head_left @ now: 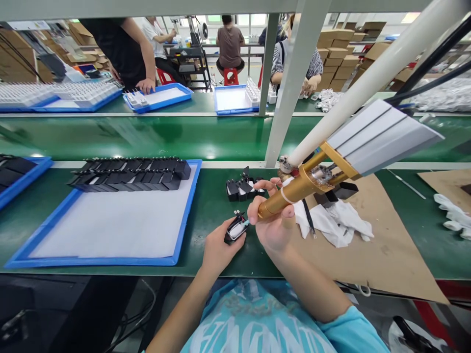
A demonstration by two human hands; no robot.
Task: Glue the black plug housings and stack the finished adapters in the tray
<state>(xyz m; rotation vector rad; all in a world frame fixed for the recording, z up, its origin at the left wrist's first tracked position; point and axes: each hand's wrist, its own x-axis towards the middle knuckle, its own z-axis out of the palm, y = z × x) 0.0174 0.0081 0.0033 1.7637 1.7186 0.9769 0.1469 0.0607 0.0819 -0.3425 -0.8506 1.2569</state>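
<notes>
My left hand [220,245] is closed around a small black plastic housing [236,229] with a white inside and small prongs at its far end. In my right hand [276,230] is a gold glue gun [283,197], tilted so its pale nozzle [246,223] points down left at the housing. The nozzle tip is at the housing's inner edge; whether it touches cannot be made out. Fingers and thumb lie around the gun's front barrel. Just beyond my hands, several more black housings [241,190] stand in a cluster on the green bench.
To the left, a blue tray [179,234] holds rows of black housings [132,174]. Crumpled white cloths [342,223] and black tweezers [309,218] lie on brown cardboard [386,245] at right. A metal post [290,83] rises ahead. Co-workers sit and stand beyond the green belt [147,137].
</notes>
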